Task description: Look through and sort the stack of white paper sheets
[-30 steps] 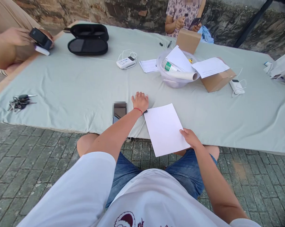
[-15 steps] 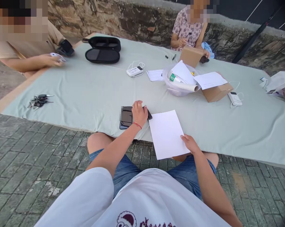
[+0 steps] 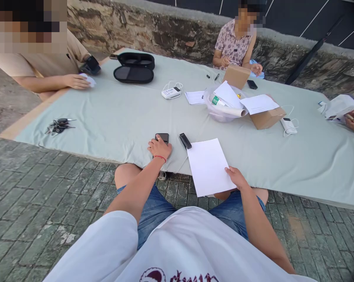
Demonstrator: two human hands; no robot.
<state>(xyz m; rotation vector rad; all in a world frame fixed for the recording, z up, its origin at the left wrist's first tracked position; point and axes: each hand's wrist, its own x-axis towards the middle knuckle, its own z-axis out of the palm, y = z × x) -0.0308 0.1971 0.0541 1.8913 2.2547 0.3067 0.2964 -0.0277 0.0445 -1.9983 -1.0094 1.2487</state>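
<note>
My left hand [image 3: 160, 148] lies over a black smartphone [image 3: 162, 137] near the table's front edge. Its fingers reach the phone's left side and the thumb its right side, hiding most of the phone. Just right of it a black stapler [image 3: 185, 141] rests on the cloth, its lower end at the top left corner of a white sheet of paper [image 3: 210, 166]. The sheet's near part hangs past the table edge. My right hand [image 3: 237, 177] pinches the sheet at its lower right edge, thumb on top.
Keys [image 3: 60, 126], an open black case [image 3: 135, 67], a white power bank [image 3: 171, 92] and a plastic basin [image 3: 220, 115] with papers and a bottle lie about the table. Cardboard boxes [image 3: 267, 117] stand near the basin. Other people sit at the left, far and right sides.
My left hand has left the stapler and moved left onto the smartphone. My right hand keeps the paper in place. The person across has put down a dark phone.
</note>
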